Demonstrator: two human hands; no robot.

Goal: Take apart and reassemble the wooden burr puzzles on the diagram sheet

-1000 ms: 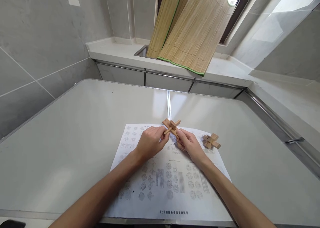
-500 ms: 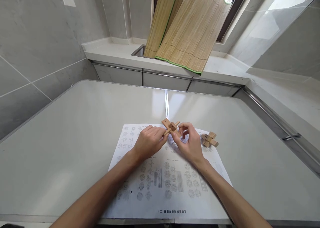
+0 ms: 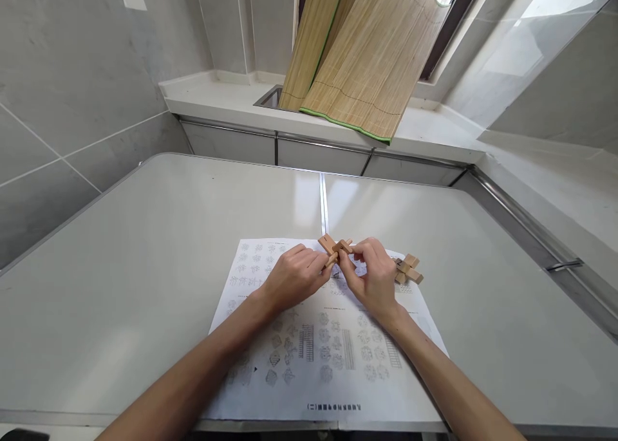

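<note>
Fingers (image 3: 324, 265) of both hands pinched shut on wooden puzzle (image 3: 337, 249), held just above printed sheet.
Pale surface (image 3: 145, 254) under everything; bamboo blind (image 3: 357, 55) leaning at far counter; printed sheet (image 3: 328, 344) flat near front edge; left hand (image 3: 292, 279) and right hand (image 3: 374, 277) gripping puzzle from opposite sides over sheet's far edge; second wooden puzzle (image 3: 408, 269) lying just beside right hand on sheet's corner.

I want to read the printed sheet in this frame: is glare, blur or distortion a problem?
Head view: daylight glares off the glossy grey table; straight edges bow, wide-lens distortion; the white printed diagram sheet is sharp but its figures are too small to read; the left hand and right hand cover part of the small wooden interlocking puzzle.
</note>
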